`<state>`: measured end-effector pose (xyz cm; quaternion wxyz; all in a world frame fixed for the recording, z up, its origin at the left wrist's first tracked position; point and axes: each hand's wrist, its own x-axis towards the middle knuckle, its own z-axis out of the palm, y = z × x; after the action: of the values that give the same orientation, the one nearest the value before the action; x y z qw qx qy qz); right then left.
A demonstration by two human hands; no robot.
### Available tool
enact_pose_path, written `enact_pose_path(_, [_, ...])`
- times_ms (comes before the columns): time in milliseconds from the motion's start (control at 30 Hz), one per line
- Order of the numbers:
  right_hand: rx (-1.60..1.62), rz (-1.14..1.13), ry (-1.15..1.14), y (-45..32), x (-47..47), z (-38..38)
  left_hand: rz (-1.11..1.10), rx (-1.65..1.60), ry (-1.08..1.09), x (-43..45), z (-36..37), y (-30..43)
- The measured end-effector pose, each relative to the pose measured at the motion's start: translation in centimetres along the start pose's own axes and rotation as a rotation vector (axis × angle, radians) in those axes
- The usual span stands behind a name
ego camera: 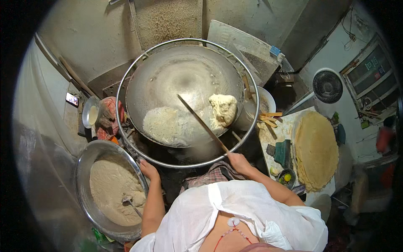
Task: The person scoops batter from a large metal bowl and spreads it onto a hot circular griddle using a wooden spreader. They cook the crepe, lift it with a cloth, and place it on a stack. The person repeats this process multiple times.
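My right hand [241,163] grips the near end of a long flat blade or scraper [201,121]. The blade reaches over a large round metal griddle [185,63], its tip near the middle. Right of the blade, a lump of wet dough [224,108] sits near the griddle's edge. To its left a thin pale layer of batter [162,124] covers part of the surface. My left hand [149,170] is low at the left, between the metal ring [189,166] around the griddle and the rim of a basin of dough [110,186]; its fingertips are partly hidden, so its hold is unclear.
A metal ladle [140,212] stands in the dough. Left of the griddle are a small pan [91,113] and a red cloth [108,118]. At right, a stack of thin flatbreads [316,151] lies on a table beside a green block-like object [282,153]. A fan [327,85] stands behind.
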<state>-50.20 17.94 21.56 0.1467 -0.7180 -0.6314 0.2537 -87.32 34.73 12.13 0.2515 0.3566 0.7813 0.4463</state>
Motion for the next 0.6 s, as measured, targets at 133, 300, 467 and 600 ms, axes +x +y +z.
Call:
enact_pose_path(133, [0.004, 0.002, 0.168, 3.1, 4.5, -2.9, 0.058, 0.004, 0.039, -1.8, 1.3, -4.2])
enact_pose_path(300, [0.159, -0.123, 0.193, 0.1, 0.7, 2.6, -0.348, -0.102, -0.363, -6.0, 2.8, 1.9])
enact_pose_path(467, [0.027, 0.123, 0.187, 5.9, 3.8, -2.1, -0.234, -0.015, -0.275, -1.0, 1.9, 2.7])
enact_pose_path(600, [0.531, 0.303, 0.176, -1.6, 5.4, -0.5, 0.017, 0.012, -0.154, 1.4, 0.5, -0.7])
